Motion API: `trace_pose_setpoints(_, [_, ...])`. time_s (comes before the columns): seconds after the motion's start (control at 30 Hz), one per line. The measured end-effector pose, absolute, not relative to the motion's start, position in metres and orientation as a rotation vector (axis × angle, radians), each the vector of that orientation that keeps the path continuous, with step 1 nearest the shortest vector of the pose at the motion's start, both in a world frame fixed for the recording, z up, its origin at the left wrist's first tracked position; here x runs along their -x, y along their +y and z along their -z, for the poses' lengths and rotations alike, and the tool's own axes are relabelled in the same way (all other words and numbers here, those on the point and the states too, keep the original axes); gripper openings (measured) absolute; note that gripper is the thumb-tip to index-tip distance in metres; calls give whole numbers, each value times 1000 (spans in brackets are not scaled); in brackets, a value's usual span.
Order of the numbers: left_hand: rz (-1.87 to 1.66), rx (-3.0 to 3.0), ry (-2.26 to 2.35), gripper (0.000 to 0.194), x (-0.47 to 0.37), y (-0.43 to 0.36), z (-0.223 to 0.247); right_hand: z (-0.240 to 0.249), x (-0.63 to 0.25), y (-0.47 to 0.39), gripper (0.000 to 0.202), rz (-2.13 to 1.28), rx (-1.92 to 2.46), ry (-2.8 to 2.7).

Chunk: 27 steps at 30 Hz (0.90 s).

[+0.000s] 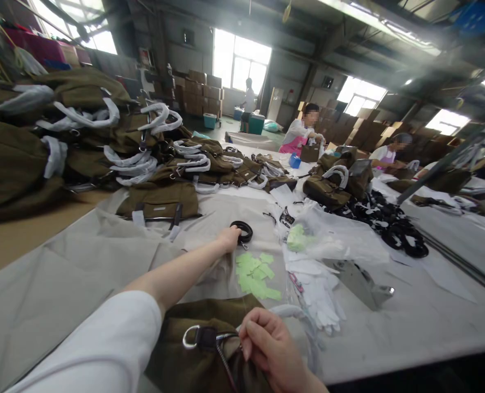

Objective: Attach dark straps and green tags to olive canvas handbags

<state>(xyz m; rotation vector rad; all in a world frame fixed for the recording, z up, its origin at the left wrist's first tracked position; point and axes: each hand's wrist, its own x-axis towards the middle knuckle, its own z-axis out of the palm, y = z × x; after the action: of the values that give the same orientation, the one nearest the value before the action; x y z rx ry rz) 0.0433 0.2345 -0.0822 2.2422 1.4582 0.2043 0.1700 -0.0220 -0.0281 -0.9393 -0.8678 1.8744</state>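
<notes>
My left hand [229, 239] reaches out over the table with its fingers closed on a coiled black strap [244, 231], which has a metal clip at its lower end. Close to me, my right hand [269, 341] pinches the edge of an olive-green bag [201, 316] beside its partly open zipper [226, 349]. A silver D-ring [190, 337] on a dark tab sits at that end of the bag. Pale green paper tags [256, 275] lie in a loose pile between my two hands.
Olive bags with wrapped handles [160, 202] are heaped at the left and back. To the right lie a clear plastic bag [341, 237], white gloves [318, 295], a grey tape dispenser [363, 284] and a pile of black straps [402, 229]. Co-workers [303, 134] stand farther back.
</notes>
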Motion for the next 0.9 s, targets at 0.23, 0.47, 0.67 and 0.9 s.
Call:
trace_pose_setpoints(0.23, [-425,-2315,1438,31,-15,225,14,27,-172,-21,39,-1825,970,-858])
trace_pose_setpoints(0.47, [-616,-1779,1032,40,45,108,-44,17,-175,-27,33,-1617,1047,-1168])
trace_pose_setpoints(0.67, [-886,-874,993,39,45,14,-21,2,-172,-31,27,-1501,1057,-1445])
trace_pose_setpoints(0.9, [-1098,-1215,1395,36,30,2,-7,-1,-161,-26,24,-1515,1098,-1513])
